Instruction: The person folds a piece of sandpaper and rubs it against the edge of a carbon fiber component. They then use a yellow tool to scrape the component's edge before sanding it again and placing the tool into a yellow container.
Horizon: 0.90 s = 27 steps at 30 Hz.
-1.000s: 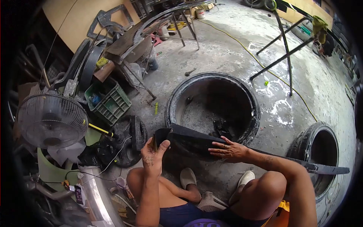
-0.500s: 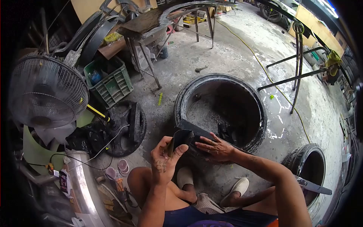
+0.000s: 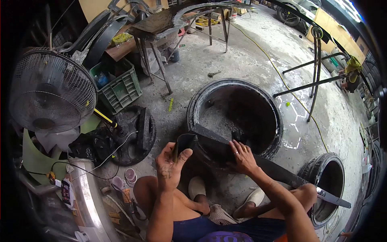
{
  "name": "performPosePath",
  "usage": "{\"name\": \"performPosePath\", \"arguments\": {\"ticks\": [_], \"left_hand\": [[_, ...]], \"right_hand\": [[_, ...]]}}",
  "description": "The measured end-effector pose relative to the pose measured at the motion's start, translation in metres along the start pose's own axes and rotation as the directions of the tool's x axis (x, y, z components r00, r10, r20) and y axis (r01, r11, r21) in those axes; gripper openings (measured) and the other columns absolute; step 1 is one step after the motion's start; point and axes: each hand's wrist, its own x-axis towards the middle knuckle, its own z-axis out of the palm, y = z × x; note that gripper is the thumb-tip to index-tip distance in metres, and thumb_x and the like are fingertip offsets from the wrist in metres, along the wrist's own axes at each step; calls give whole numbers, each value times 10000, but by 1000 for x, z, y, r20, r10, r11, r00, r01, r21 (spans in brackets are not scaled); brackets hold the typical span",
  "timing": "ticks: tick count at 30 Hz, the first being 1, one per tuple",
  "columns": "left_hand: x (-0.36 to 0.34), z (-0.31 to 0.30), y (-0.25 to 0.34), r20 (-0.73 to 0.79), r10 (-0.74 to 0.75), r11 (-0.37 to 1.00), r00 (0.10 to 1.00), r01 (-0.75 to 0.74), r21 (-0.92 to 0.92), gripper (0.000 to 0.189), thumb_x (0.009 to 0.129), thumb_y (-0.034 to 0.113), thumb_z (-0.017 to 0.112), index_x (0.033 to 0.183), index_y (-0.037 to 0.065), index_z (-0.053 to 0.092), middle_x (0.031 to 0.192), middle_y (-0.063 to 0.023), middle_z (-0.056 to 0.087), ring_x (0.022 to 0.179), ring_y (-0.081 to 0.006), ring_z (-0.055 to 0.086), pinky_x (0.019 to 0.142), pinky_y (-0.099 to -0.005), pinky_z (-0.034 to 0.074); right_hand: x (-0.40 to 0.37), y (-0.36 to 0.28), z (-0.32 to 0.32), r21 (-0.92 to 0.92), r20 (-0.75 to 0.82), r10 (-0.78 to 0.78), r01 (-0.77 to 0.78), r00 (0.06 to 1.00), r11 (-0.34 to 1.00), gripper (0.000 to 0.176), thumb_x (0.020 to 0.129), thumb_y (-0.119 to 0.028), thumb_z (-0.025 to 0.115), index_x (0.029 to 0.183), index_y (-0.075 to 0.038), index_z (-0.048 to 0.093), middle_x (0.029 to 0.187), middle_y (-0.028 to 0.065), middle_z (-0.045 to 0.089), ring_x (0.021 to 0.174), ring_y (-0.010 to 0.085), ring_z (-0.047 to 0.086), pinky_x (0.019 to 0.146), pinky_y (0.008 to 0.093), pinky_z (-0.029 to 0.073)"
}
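Note:
A long dark panel (image 3: 278, 169) lies slantwise from the near rim of the large black tire (image 3: 195, 105) across my right knee, with its far end over the smaller tire at the right. My left hand (image 3: 171, 167) grips the panel's curled left end between thumb and fingers. Bent over the panel's middle, my right hand (image 3: 243, 158) has its fingertips at the upper edge, near the tire opening. Rings show on its fingers. Whether anything is under that palm is hidden.
A standing fan (image 3: 52, 90) is at the left beside a green crate (image 3: 121, 90). A metal-legged table (image 3: 153, 28) stands ahead, and a black stand (image 3: 316, 76) at the right. A smaller tire (image 3: 336, 161) is at the lower right. A yellow hose (image 3: 266, 54) crosses the floor.
My right hand has slid right along the panel, uncovering its left part. My left hand and the panel's curled end have shifted slightly left. More of the panel shows over my right leg.

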Motion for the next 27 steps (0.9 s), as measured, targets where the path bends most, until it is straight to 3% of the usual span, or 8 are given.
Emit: {"name": "performPosePath", "arguments": {"ticks": [1,5,8,12,14,21,24,27], "left_hand": [[1,-1,-4,5,-9,1000,1000,9,-8,261,901,238,800,986,27,672,841,30,647,780,-58,557,733,-227,451],[-4,4,0,-1,-73,993,997,73,-89,293,906,246,793,1011,1,671,867,-5,657,792,-75,602,730,-242,544],[-11,-2,-3,-3,-60,998,998,60,35,312,908,246,788,1031,-15,670,881,-24,661,787,-84,620,711,-249,585],[-14,-15,-24,-10,-67,978,998,67,195,349,888,248,809,1044,-31,671,896,-35,672,778,-94,636,697,-241,574],[-13,-14,-45,29,78,937,996,-84,339,292,865,200,826,1002,-16,683,852,-18,663,793,-92,640,656,-246,572],[7,29,-141,0,227,796,974,-186,576,316,871,206,806,1031,-45,702,998,-146,682,889,-274,698,808,-351,538],[6,39,-150,58,324,756,944,-295,584,321,878,200,796,1065,-41,697,1016,-150,677,911,-275,695,808,-352,538],[3,32,-149,22,313,750,949,-261,608,326,893,197,781,1100,-37,689,1032,-135,678,917,-235,689,801,-343,548]], "right_hand": [[-2,-1,0,17,-33,71,-71,997,997,971,790,-475,785,1540,-45,343,1391,181,534,1232,368,526,1063,467,388],[4,1,-2,80,71,149,-154,986,985,888,784,-448,793,1471,-19,430,1290,176,591,1181,366,553,1014,447,431],[7,3,-3,169,47,143,-149,989,974,830,693,-410,833,1335,13,520,1190,180,626,1146,339,597,971,448,462],[4,-15,-6,93,120,157,-169,980,981,817,685,-426,838,1281,32,518,1196,170,613,1142,325,599,980,450,458],[4,-17,3,72,110,166,-174,980,982,823,689,-435,839,1288,26,514,1203,165,607,1152,328,592,982,449,453],[10,-29,22,20,51,237,-238,970,971,804,698,-440,828,1298,3,527,1209,157,600,1166,335,574,1004,448,430],[9,-25,29,37,9,223,-223,975,974,777,689,-424,824,1276,2,544,1191,158,610,1149,321,580,990,441,441],[16,-21,20,108,29,223,-225,974,968,729,698,-395,831,1258,-15,560,1175,155,637,1135,314,604,971,444,463]]}}
